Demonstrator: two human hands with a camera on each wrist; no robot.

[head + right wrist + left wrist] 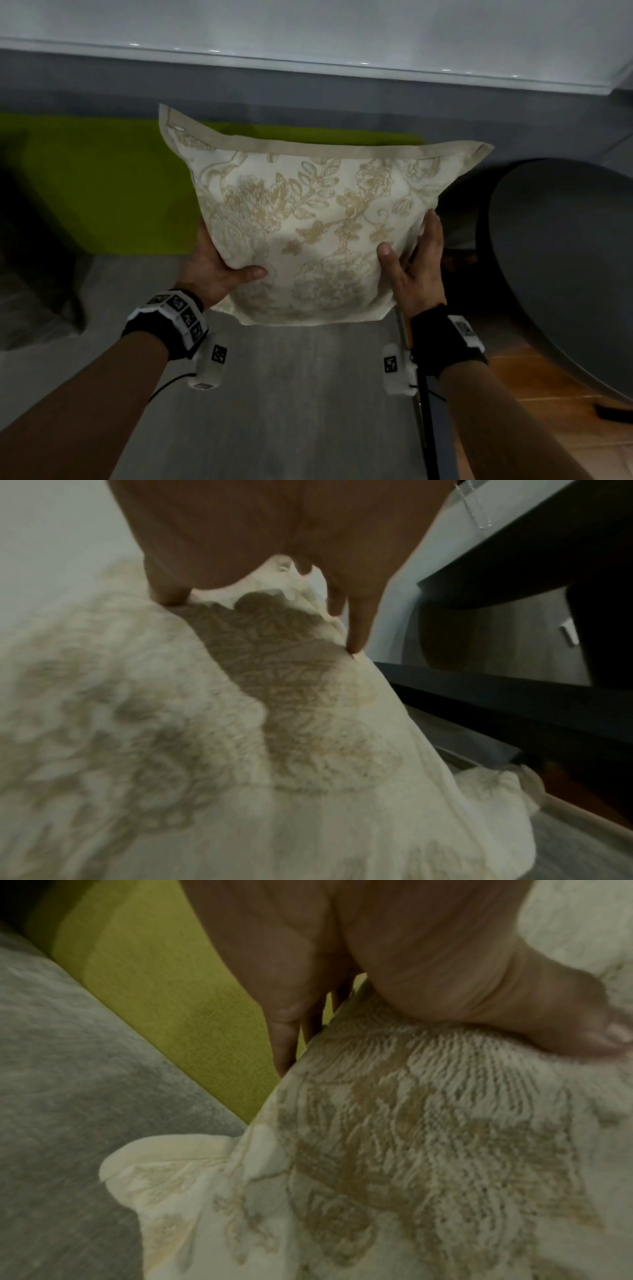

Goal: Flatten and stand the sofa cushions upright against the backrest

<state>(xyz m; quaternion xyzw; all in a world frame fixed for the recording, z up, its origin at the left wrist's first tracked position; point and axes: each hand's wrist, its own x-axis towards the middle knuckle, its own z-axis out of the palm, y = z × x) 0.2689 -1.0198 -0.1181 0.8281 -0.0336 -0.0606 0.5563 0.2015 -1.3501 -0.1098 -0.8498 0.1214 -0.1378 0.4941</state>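
Observation:
A cream cushion point(308, 222) with a beige floral pattern is held up in front of me, tilted, above the grey sofa seat point(291, 394). My left hand point(222, 267) grips its lower left edge, thumb on the front and fingers hidden behind. My right hand point(411, 260) holds the lower right edge, thumb on the front, fingers along the side. In the left wrist view the thumb of my left hand point(377, 947) presses into the cushion point(411, 1150). In the right wrist view my right hand point(274, 520) clasps the cushion point(240, 723) edge.
A green cushion point(102, 178) leans against the grey backrest point(102, 85) behind and left of the held one. A dark round table point(565, 257) stands close on the right over a wooden floor point(548, 394). A dark shape lies at the seat's left edge.

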